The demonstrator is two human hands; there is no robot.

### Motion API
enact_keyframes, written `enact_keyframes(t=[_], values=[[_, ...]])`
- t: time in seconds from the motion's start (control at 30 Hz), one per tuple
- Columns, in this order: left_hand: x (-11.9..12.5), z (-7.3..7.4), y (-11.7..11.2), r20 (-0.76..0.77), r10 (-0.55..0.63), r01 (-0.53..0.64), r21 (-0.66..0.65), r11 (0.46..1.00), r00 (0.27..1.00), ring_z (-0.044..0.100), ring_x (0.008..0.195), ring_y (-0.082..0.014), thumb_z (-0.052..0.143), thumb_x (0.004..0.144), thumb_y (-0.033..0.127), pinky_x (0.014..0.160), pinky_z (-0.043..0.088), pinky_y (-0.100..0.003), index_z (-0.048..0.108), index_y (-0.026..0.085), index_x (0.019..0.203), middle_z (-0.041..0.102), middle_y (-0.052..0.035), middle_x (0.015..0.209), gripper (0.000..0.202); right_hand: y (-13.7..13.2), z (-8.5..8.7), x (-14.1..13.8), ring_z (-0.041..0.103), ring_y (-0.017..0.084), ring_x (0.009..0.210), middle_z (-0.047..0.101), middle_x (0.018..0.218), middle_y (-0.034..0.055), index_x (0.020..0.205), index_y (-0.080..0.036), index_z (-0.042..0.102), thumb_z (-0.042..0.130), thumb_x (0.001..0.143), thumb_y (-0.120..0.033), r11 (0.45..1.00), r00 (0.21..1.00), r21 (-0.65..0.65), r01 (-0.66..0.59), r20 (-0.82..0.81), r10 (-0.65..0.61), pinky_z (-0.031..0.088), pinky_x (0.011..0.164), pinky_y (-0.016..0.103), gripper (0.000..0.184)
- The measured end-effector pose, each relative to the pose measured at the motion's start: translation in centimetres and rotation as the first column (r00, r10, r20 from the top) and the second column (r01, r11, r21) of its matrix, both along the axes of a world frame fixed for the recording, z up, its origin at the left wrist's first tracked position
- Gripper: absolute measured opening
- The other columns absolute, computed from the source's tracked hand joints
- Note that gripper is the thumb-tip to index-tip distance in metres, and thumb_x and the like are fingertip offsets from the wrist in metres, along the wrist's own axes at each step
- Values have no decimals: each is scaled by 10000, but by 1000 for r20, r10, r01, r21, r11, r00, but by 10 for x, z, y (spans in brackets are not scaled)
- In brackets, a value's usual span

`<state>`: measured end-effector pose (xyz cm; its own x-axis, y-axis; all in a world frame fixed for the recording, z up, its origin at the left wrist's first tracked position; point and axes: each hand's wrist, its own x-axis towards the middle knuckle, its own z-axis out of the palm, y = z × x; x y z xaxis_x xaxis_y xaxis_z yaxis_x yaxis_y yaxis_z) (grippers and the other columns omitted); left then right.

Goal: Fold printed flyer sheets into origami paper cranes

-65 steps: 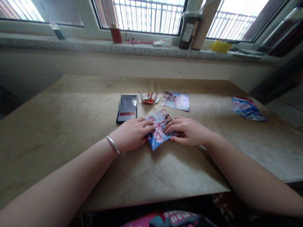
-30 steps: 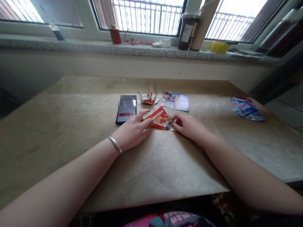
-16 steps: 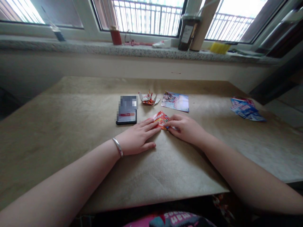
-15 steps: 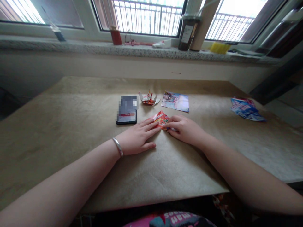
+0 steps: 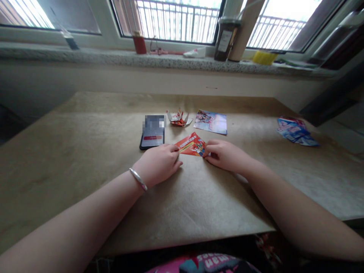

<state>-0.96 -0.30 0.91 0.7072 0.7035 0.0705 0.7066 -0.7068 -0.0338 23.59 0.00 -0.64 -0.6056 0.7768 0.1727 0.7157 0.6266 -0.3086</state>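
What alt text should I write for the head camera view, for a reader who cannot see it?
A left hand and a right hand lie on a tan board at either side of a red folded paper triangle. Beyond them lie a phone, a small origami figure and a printed sheet.

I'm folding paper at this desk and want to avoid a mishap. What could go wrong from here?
The red printed paper triangle is only lightly held at its corners by your left hand and right hand, so it might shift and crease unevenly. Your left hand is right beside the black smartphone, which could get nudged. The folded paper crane lies close beyond the triangle, so a careless movement might crush it.
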Motion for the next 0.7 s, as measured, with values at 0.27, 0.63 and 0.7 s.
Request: enact_keyframes(t=[0.27, 0.63, 0.7], values=[[0, 9, -7, -75, 180, -173, 96, 980, 981, 630, 773, -229, 404, 902, 396, 622, 499, -314, 668, 145, 801, 647, -82, 838, 378, 0, 3, 3, 554, 127, 694, 594, 865, 29, 806, -209, 633, 559, 804, -263, 993, 989, -30, 114, 96, -110, 396, 624, 241, 92], [-2, 6, -2, 1, 212, -207, 221, 953, 977, 631, 701, -210, 425, 887, 324, 511, 458, -283, 613, 146, 875, 640, -86, 935, 259, 0, 0, 5, 581, 163, 723, 641, 906, 43, 1026, -221, 614, 607, 770, -413, 942, 939, 8, 336, 78, -336, 420, 632, 277, 320], [-3, 3, 0, 32, 198, -200, 233, 952, 980, 631, 784, -221, 446, 878, 312, 570, 485, -289, 601, 153, 957, 632, -91, 1013, 236, 2, -2, 8, 582, 171, 747, 640, 917, 49, 1109, -223, 597, 628, 753, -437, 941, 941, -28, 336, 43, -335, 436, 669, 289, 416]])
